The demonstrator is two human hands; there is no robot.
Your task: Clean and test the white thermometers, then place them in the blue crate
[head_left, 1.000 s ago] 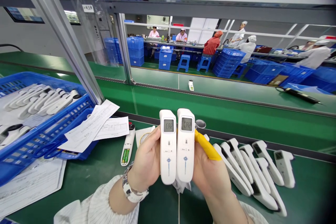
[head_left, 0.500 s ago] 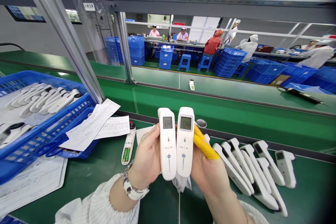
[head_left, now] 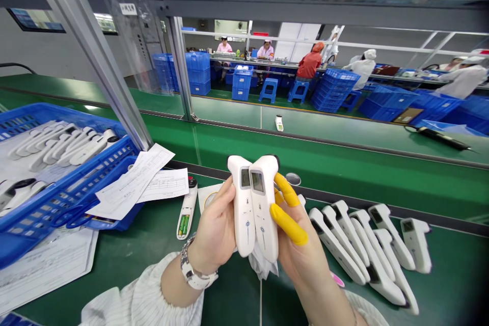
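Observation:
Two white infrared thermometers are held side by side over the green bench, screens towards me, their heads pressed together. My left hand is closed round the left thermometer. Yellow finger cots cover some fingers of my right hand, which grips the right thermometer; this one is tilted and overlaps its neighbour. A crumpled white piece shows beneath them. Left of my hands lies another thermometer with its battery bay open and green batteries visible. Several more thermometers lie in a group to the right.
A blue basket of thermometers stands at left, with paper slips on a smaller blue tray beside it. A metal post rises there. One thermometer and a black pen-shaped tool lie on the raised ledge. People work farther back.
The right thermometer has turned and shifted left against the left one, overlapping it. My right hand has rotated with it, showing more of the yellow finger cots.

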